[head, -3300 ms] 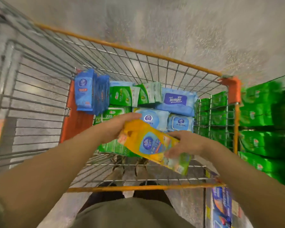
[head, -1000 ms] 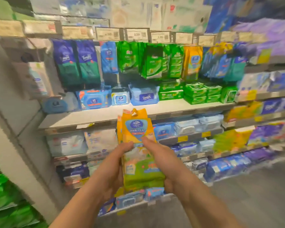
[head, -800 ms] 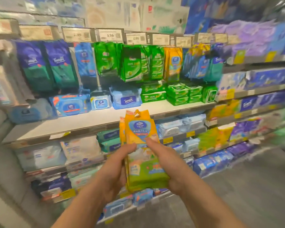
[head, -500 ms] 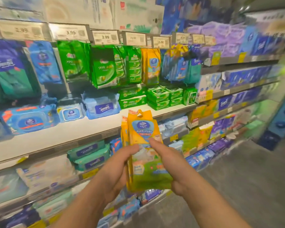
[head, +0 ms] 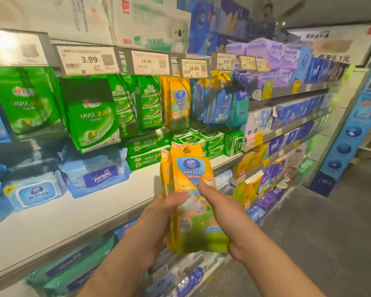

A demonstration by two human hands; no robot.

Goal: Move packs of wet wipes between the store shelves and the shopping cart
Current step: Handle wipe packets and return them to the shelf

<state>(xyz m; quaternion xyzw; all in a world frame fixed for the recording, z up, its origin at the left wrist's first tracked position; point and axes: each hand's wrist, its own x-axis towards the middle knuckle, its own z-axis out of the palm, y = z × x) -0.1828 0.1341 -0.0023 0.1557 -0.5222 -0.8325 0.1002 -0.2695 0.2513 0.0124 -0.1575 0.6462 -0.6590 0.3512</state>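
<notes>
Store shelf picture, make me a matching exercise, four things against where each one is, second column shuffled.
Things:
1. yellow pack
2. Tempo pack
3. hanging yellow packs
4. 3.99 price tag

Places:
A. on hooks under a 16.90 tag
B. held upright between the left hand and right hand
C. lying flat on the white shelf
D. on the rail above the green packs

Pairs: 1-B, 2-C, 3-A, 4-D

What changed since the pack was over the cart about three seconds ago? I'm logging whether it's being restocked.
The yellow pack has gone from lying tilted above the cart to standing upright before the shelf, near matching hanging yellow packs; the view has closed in over the last second. Unchanged: left hand and right hand keep their grip on it.
</notes>
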